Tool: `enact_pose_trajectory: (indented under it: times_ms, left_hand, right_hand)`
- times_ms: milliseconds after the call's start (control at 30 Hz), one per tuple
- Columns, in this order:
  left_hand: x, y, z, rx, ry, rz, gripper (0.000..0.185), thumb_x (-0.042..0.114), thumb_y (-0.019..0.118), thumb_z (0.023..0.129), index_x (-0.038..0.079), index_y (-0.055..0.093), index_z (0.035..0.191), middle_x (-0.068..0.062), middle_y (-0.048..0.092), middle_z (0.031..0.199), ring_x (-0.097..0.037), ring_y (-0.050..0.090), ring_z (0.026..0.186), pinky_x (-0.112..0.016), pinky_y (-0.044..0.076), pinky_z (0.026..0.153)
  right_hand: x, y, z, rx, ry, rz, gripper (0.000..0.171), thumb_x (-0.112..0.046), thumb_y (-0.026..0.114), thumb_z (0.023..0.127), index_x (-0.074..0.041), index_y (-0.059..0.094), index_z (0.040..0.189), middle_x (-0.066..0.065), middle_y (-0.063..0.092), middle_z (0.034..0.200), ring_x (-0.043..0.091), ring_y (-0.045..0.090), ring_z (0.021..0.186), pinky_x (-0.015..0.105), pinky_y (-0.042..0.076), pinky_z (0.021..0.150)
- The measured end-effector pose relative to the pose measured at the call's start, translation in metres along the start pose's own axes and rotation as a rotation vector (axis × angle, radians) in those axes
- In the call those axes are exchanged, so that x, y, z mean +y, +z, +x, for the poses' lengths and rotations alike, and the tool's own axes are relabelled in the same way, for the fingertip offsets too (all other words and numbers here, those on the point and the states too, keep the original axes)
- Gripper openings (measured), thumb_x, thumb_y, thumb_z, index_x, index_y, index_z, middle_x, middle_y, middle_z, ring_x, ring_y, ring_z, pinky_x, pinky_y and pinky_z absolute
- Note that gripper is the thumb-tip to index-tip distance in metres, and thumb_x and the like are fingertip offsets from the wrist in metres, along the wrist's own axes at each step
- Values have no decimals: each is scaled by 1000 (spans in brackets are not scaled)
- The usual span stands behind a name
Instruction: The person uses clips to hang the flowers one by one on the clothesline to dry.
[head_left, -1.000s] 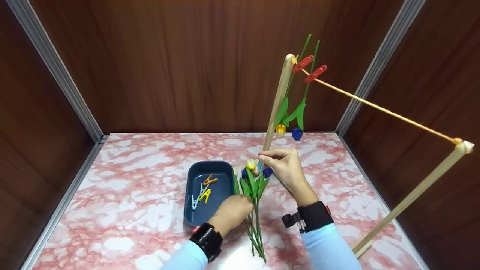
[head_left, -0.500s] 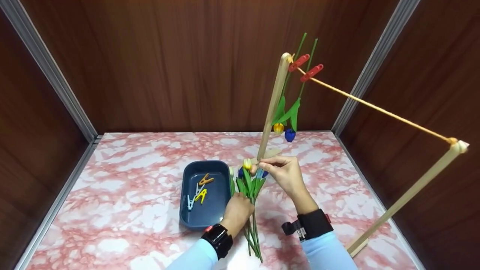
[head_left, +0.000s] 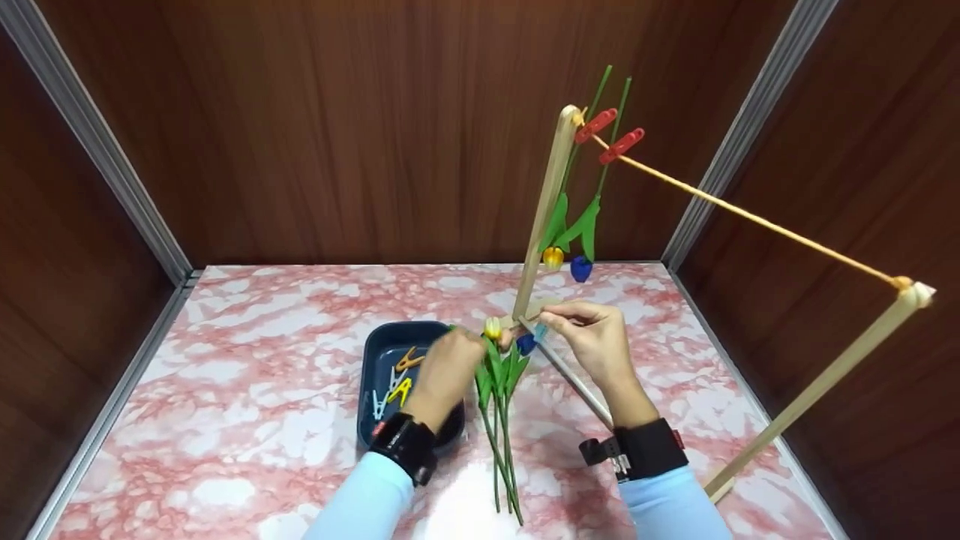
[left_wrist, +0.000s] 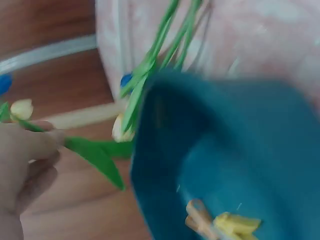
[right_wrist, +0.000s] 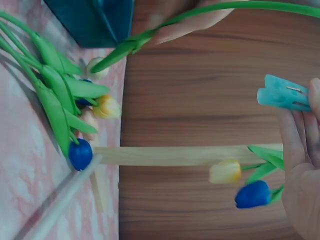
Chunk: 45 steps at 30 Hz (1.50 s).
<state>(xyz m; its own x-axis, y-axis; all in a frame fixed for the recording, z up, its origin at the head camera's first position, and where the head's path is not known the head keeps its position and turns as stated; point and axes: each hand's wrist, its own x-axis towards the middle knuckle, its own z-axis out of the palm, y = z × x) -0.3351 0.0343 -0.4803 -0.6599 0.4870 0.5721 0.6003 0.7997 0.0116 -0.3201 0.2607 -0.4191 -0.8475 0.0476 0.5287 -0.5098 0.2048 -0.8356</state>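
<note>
Tulip (right_wrist: 125, 50) pinched in the curled fingers of the left hand (head_left: 448, 367), close to the tub's right side and clear of the worktop, stem running upward and leaf hanging low, with a pale blossom (right_wrist: 98, 71) at the leaf's tip in the right wrist view; cannot tell whether joined to the same stem. Leftmost on the pink-and-white marbled worktop (head_left: 262, 375), a dark-blue tub (head_left: 379, 356), partly covered in the head view by the left hand and its black wrist strap (head_left: 405, 448). Inside, a pale-blue peg (head_left: 379, 406), a whitish peg (head_left: 394, 379), a yellow peg (head_left: 400, 391) and an orange peg (head_left: 409, 360). Just right of the tub, a bunch of tulips (head_left: 495, 367) lying with crossed stems toward the near side and yellow-and-white, peach and blue blooms at the far end. Behind those blooms, a wooden post (head_left: 545, 217) standing upright, with a slim bar (head_left: 581, 386) running nearward from its foot. Beside the post, a yellow tulip (head_left: 553, 258) and a blue tulip (head_left: 581, 268) hanging bloom-down from a cord (head_left: 750, 217), each under a red peg (head_left: 622, 146). Below, the right hand (head_left: 596, 337), raised, thumb and fingers gripping a turquoise peg (right_wrist: 282, 93). Far right, a second post (head_left: 817, 394) bearing the cord's other end.
</note>
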Motion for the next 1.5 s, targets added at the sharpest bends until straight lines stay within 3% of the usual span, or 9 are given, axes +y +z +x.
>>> enact_pose_trajectory:
  times_ms: [100,267,433,567,700,867,967,1300,1500]
  left_hand:
    - [-9,-10,7,153,-44,-135,18,-12,73,87,5,76,91,-11,78,92,-30,76,85,-42,64,70]
    - [-9,-26,26,343,-89,-350,19,-8,73,94,3,79,109,-11,79,106,-29,75,98,-39,64,85]
    - [2,-47,53,447,-122,-577,18,-3,72,99,0,79,116,-12,78,108,-27,76,101,-34,62,92]
    - [17,-62,78,419,-158,-771,21,4,75,98,-3,78,118,-14,79,110,-25,77,99,-25,61,90]
    - [37,-73,103,355,-198,-915,25,7,78,97,-3,78,119,-15,79,113,-24,78,100,-19,59,87]
    - [58,-80,136,313,-218,-956,24,9,81,95,-2,80,117,-13,79,113,-20,78,105,-18,57,92]
    - [68,-83,155,289,-248,-955,24,12,81,95,1,81,117,-10,80,113,-18,77,107,-15,56,93]
    - [88,-86,197,183,-370,-919,23,18,82,96,9,83,117,-2,82,111,-8,76,100,-10,53,83]
    - [91,-86,209,188,-403,-941,20,17,82,97,8,84,114,-2,82,107,-7,76,95,-11,54,79]
  right_hand:
    - [-7,-5,3,47,-58,-33,7,7,85,86,6,83,92,20,79,90,7,75,80,21,61,72]
    - [-22,-12,9,107,-199,-66,9,11,85,84,6,82,91,22,78,90,5,74,83,20,61,73]
    - [-47,-20,20,146,-294,-101,11,11,86,82,5,83,90,21,78,88,6,74,80,21,61,72]
    - [-76,-28,30,228,-339,-134,9,9,86,83,2,83,88,18,79,88,7,74,77,22,61,73]
    - [-113,-34,41,397,-388,-125,5,9,85,84,5,82,85,18,80,87,10,75,76,24,61,76]
    - [-151,-40,60,626,-389,-35,7,6,89,82,7,82,85,13,80,83,11,75,74,24,60,74]
    - [-164,-44,74,698,-340,-13,8,2,91,82,3,84,86,10,81,82,11,74,73,23,58,72]
    - [-180,-54,115,764,-157,-145,7,-10,91,84,-6,86,86,-2,78,77,7,66,66,20,51,66]
    - [-178,-54,131,732,-66,-339,7,-20,90,87,-13,88,88,-2,79,78,4,66,71,18,47,70]
